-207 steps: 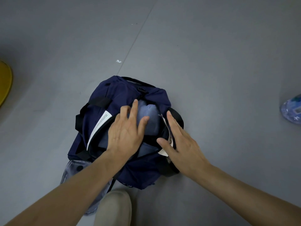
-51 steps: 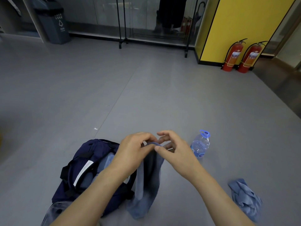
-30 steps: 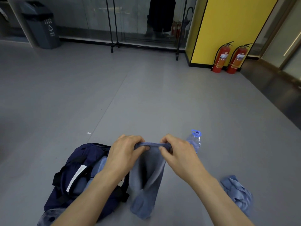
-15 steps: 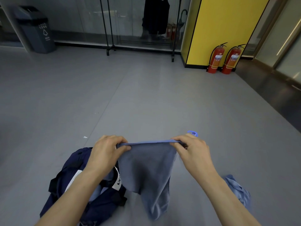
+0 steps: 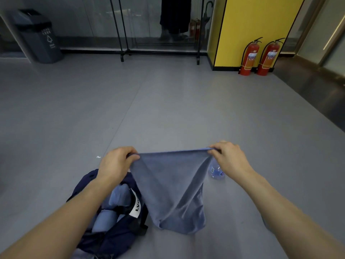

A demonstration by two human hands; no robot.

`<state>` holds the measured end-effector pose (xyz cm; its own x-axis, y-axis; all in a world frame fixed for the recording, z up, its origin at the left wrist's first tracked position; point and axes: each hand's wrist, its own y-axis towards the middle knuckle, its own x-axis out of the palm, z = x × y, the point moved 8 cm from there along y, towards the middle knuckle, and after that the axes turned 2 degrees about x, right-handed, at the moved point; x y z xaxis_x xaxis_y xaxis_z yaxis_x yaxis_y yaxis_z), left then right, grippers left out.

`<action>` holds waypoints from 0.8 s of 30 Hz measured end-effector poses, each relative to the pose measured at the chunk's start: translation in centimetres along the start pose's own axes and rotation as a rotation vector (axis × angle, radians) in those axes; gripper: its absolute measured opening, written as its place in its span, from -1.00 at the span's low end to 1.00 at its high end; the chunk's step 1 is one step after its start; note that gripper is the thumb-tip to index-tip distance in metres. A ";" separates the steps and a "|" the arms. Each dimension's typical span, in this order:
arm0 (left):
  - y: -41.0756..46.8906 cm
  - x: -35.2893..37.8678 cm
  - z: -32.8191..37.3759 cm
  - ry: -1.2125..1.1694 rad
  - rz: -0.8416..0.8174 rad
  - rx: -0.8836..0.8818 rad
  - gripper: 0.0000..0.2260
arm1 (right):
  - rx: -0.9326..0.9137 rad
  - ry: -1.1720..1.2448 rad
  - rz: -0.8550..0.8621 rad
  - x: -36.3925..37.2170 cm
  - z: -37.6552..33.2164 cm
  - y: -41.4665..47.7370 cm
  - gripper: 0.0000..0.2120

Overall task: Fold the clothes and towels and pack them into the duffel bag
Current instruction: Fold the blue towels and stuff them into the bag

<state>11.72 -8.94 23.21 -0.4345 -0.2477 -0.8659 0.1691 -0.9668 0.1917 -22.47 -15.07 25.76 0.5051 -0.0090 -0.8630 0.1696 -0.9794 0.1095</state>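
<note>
We held the blue cloth towel (image 5: 171,189) up by its top edge, left hand (image 5: 116,161) and right hand (image 5: 229,156) each pinching a corner, likely to spread it flat for folding, beside the open navy fabric duffel bag (image 5: 115,238) on the grey floor (image 5: 168,109).

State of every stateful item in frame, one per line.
blue towel: unfolded, hanging, top edge stretched between both hands
left hand: pinching towel's left corner
right hand: pinching towel's right corner
duffel bag: open, on floor
rolled blue cloths: packed inside bag
water bottle: on floor, partly hidden by towel
</note>
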 end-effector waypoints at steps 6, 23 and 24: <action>8.5 -2.7 5.4 0.061 0.195 0.193 -0.88 | 0.011 -0.027 0.184 -6.0 1.2 7.2 -0.82; 2.8 -2.5 5.6 -0.009 0.317 0.546 -0.80 | -0.347 -0.158 0.249 -4.4 5.8 -1.6 -0.92; 1.6 -0.1 4.4 0.006 0.250 0.551 -0.76 | -0.342 -0.146 0.188 -2.0 7.2 -3.0 -0.90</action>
<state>8.16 -10.74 25.68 -0.4358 -0.4724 -0.7661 -0.2187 -0.7701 0.5993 -30.10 -13.55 23.60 0.4333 -0.2341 -0.8703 0.3693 -0.8348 0.4084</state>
